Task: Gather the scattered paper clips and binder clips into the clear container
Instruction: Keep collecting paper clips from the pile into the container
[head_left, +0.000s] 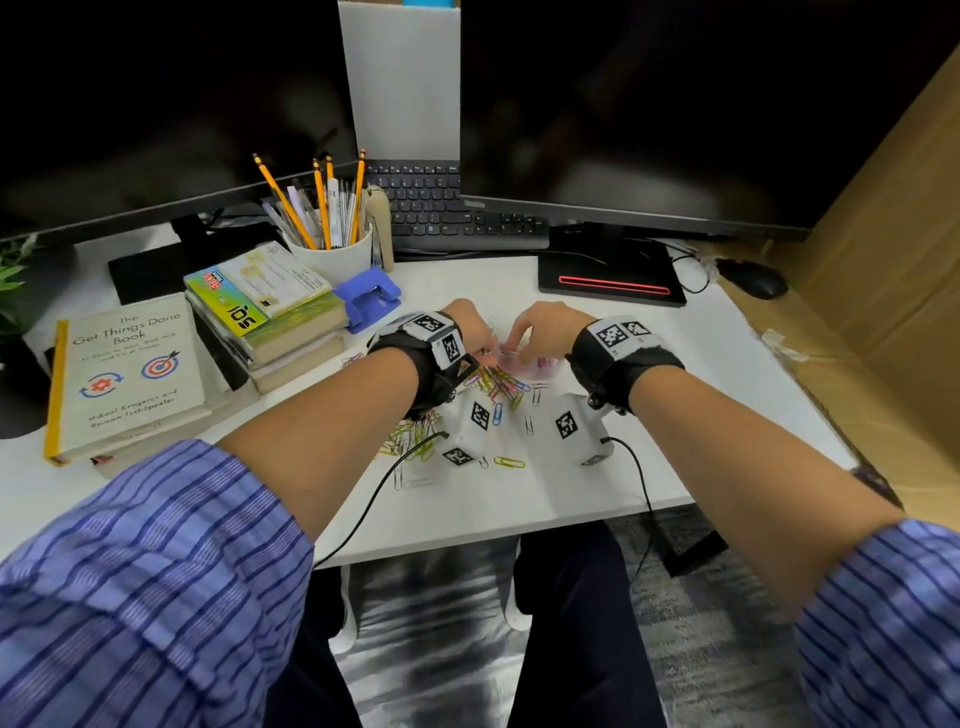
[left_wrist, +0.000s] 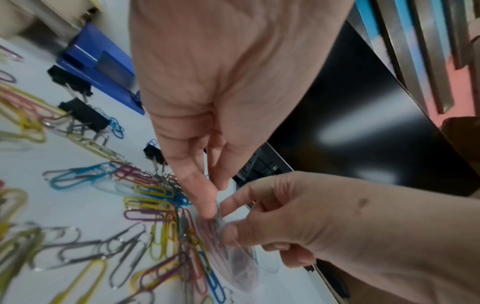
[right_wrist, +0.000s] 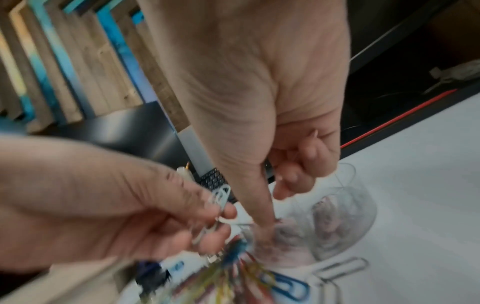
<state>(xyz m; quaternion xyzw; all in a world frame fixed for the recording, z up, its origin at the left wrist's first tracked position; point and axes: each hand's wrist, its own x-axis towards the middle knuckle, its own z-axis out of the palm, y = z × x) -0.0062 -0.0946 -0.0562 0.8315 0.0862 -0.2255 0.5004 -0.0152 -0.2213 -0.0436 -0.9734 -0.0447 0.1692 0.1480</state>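
Note:
Coloured and silver paper clips (head_left: 500, 387) lie scattered on the white desk (head_left: 701, 405) below my wrists, and spread wide in the left wrist view (left_wrist: 145, 207). Black binder clips (left_wrist: 85, 115) sit among them near the blue hole punch. My left hand (head_left: 470, 330) pinches a pale paper clip (right_wrist: 221, 197) between thumb and fingers (right_wrist: 215, 238). Close beside it, my right hand (head_left: 540, 327) grips the rim of the clear container (right_wrist: 345, 216), thumb down at its edge and fingers curled. The container stands on the desk with pinkish contents, blurred.
A stack of books (head_left: 270, 317) and a larger book (head_left: 130, 374) lie to the left, with a blue hole punch (head_left: 371, 299) and a pencil cup (head_left: 332, 254) behind. A keyboard (head_left: 452, 208), monitor base (head_left: 613, 286), mouse (head_left: 753, 278) and cardboard (head_left: 883, 260) bound the back and right.

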